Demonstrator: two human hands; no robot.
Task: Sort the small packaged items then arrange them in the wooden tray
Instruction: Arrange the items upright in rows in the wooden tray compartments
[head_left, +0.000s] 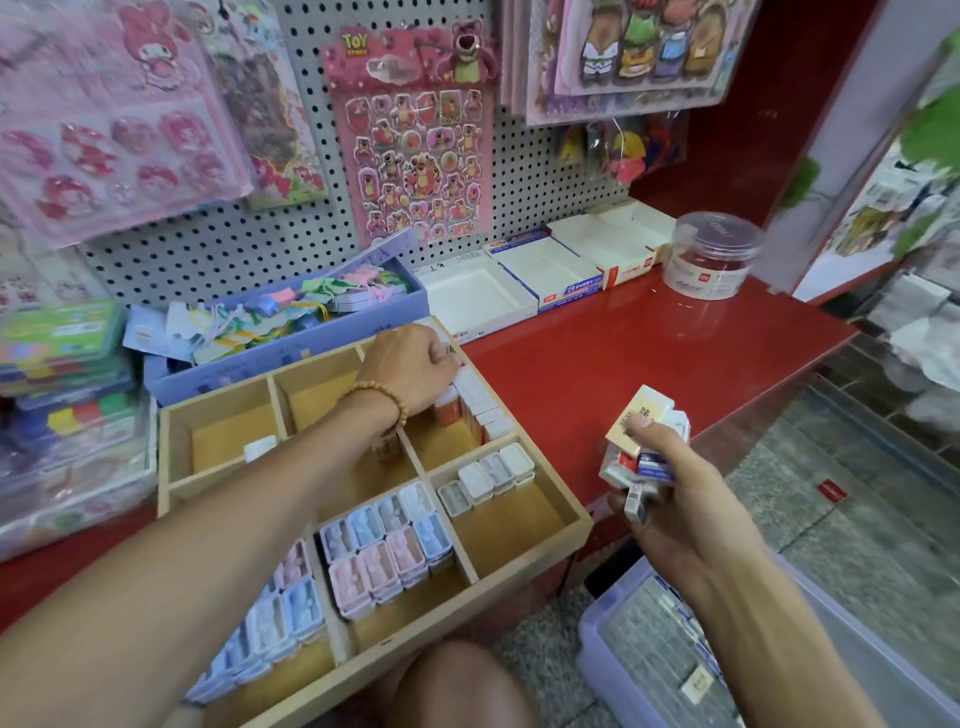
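- My left hand (415, 364) is curled at the far right compartment of the wooden tray (524, 558), fingertips on a small packet there; whether it pinches, I cannot tell.
- A row of white packets (480, 400) stands in that compartment.
- My right hand (675, 493) grips a stack of small boxes (641, 436) over the red shelf (649, 343) edge.

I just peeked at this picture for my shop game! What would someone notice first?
Probably the pink bear sticker sheet hanging on the pegboard at the top, right above the bright red counter. Next, the wooden tray in the middle, with rows of pastel little cases in its near compartments. The left hand reaches into the tray's far corner, while the right hand grips a bunch of small packs.
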